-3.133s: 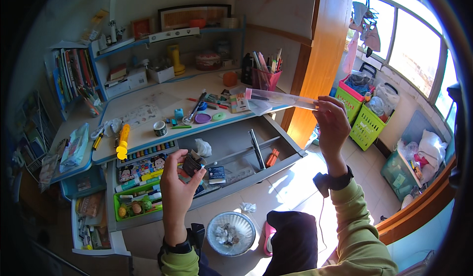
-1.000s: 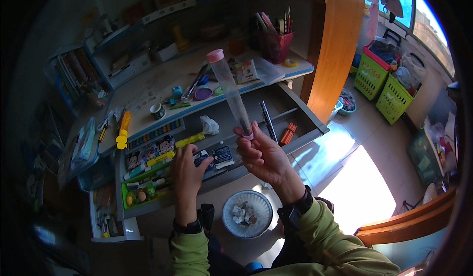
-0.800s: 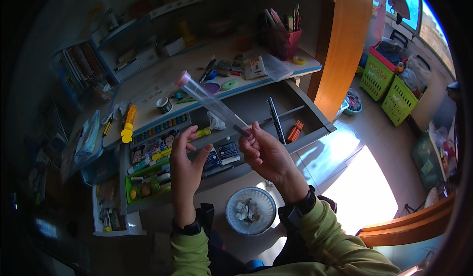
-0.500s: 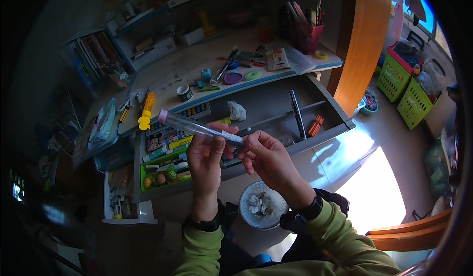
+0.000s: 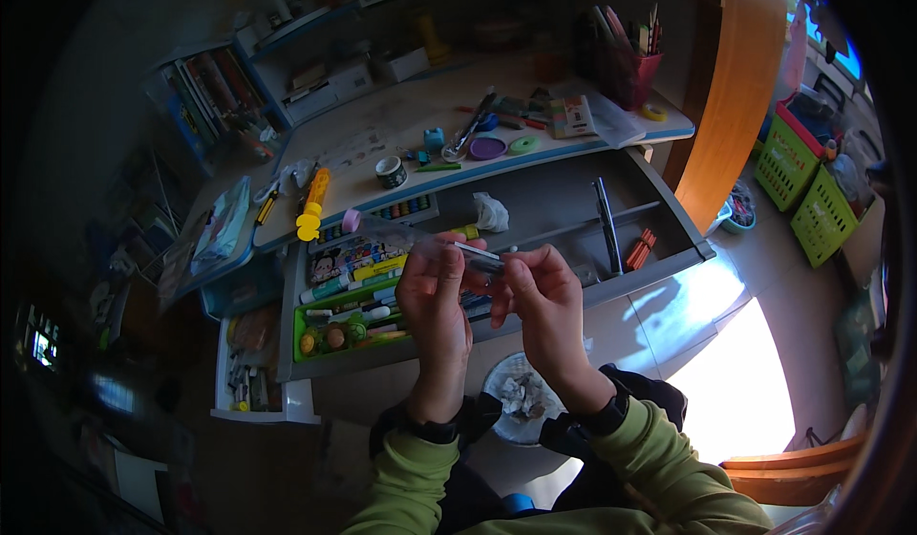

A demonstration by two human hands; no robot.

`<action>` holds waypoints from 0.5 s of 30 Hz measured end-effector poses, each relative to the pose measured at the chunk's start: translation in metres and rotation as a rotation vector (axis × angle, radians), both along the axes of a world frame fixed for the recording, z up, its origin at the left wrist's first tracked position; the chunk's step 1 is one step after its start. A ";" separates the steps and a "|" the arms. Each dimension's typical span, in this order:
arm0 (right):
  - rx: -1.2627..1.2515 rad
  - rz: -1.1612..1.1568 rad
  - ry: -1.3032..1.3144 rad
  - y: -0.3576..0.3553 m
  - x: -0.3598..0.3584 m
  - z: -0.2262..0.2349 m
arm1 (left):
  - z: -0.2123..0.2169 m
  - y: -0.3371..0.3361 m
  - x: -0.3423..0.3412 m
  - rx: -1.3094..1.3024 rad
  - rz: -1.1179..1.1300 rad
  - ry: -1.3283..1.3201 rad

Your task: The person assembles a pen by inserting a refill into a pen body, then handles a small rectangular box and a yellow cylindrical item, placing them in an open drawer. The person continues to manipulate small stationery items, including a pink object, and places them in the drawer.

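While you hold it over the open grey desk drawer, the long clear plastic tube with a pink cap lies nearly level, cap pointing to your upper left.

Your left hand wraps its middle with fingers closed; your right hand pinches the near end. That end is hidden between your fingers, and the tube's contents are too blurred to make out.

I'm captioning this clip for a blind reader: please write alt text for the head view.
Both hands, left hand and right hand, hold a clear tube with a pink cap over an open desk drawer of art supplies. Behind lies a cluttered desk bearing a yellow tool.
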State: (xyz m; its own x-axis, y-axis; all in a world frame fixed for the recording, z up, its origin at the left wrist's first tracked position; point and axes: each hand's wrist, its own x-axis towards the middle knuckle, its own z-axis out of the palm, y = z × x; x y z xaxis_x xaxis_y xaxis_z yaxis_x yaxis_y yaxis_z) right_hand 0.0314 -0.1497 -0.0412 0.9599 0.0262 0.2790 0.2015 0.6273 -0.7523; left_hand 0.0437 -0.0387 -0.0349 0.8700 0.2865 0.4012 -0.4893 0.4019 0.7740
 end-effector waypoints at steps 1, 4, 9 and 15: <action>-0.043 -0.029 -0.046 0.001 0.000 0.000 | 0.000 0.001 0.000 0.003 0.008 0.007; -0.093 -0.094 -0.135 0.000 -0.001 -0.002 | 0.001 0.008 0.003 -0.033 0.062 -0.006; 0.079 0.100 0.021 -0.015 0.009 -0.006 | 0.005 0.024 0.003 0.009 0.090 -0.018; 0.303 0.333 0.157 -0.009 0.017 -0.015 | -0.002 0.014 0.010 0.037 0.062 0.016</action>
State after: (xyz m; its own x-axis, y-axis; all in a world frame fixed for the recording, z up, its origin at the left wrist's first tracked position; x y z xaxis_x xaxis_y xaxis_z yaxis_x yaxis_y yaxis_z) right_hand 0.0482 -0.1589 -0.0562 0.9442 0.2799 0.1736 -0.1497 0.8341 -0.5308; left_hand 0.0537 -0.0252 -0.0369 0.8573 0.3255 0.3988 -0.4999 0.3420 0.7957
